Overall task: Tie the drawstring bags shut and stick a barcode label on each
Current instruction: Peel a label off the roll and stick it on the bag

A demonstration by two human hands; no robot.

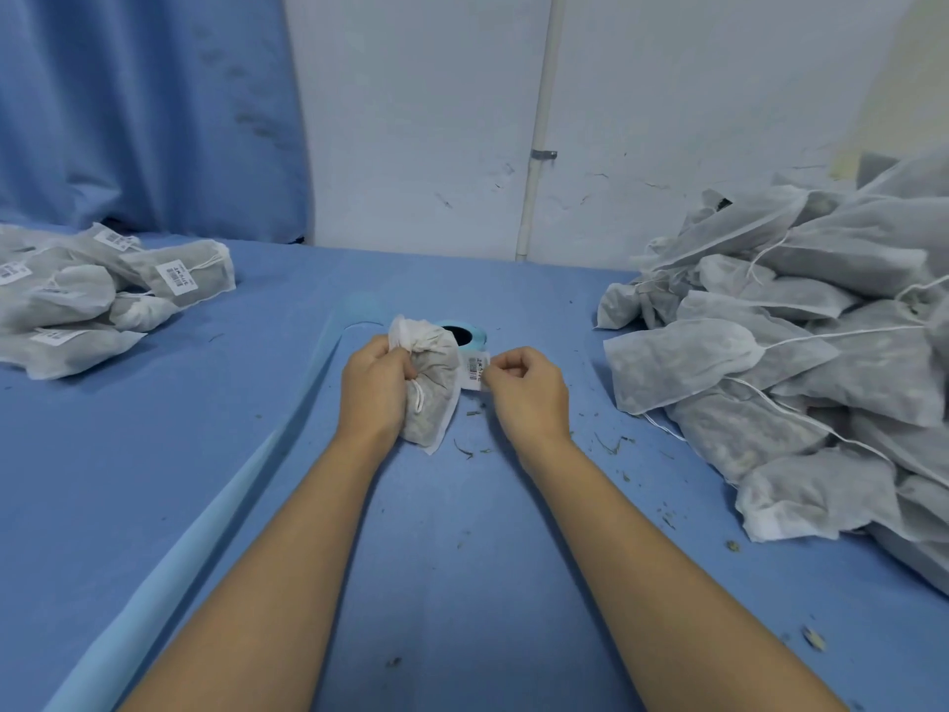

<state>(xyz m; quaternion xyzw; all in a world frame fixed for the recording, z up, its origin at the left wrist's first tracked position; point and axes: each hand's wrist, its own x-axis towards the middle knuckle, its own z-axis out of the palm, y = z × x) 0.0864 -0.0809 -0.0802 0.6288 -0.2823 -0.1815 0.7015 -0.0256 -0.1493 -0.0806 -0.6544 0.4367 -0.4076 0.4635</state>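
Single wide-angle view, worn on the head. Looks forward and down across the table [205, 454] from its near side. Faces the white wall [411, 120] behind the far edge. Sits close above the work: frames the left hand [377, 388] and right hand [529, 398] just above centre, with both forearms running up from the bottom border. Reaches sideways to the left bag pile [92, 300] and the right bag pile [796, 362], cropping both at the frame borders.

Blue cloth [205, 454] covers the table; dry crumbs [464, 448] lie scattered on it; a blue curtain [144, 110] hangs far left; a white pipe [539, 120] runs up the wall [411, 120].
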